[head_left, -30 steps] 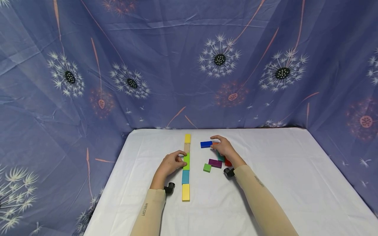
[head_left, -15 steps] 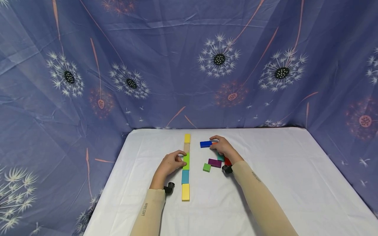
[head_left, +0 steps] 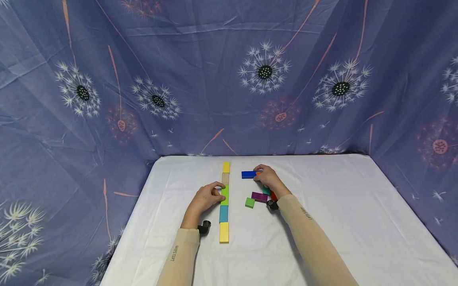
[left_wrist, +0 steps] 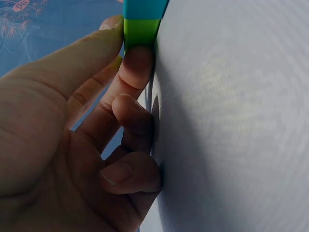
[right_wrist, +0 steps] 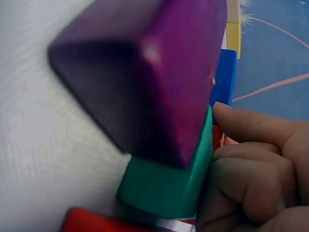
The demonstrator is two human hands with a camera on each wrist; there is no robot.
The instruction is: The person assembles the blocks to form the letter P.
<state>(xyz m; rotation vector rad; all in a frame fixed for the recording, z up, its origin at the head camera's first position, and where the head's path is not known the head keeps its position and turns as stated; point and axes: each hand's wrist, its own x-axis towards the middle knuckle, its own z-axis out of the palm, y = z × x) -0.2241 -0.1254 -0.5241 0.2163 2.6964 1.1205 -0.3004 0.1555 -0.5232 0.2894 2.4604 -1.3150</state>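
A straight row of blocks runs away from the person: yellow, light blue, bright green, bare wood, then another yellow block. My left hand holds the bright green one between thumb and index finger; its other fingers curl beside the cloth in the left wrist view. To the right of the row, my right hand pinches the right end of a dark blue block. An orange block lies against that end, mostly hidden by the hand.
Near the right wrist lie a purple block, a teal block, a partly hidden red block and a small green block. White cloth covers the table. A dandelion-patterned curtain stands behind.
My right index finger has come down onto the far side of the dark blue block, and the right forearm has shifted slightly left. My left hand stays on the bright green block.
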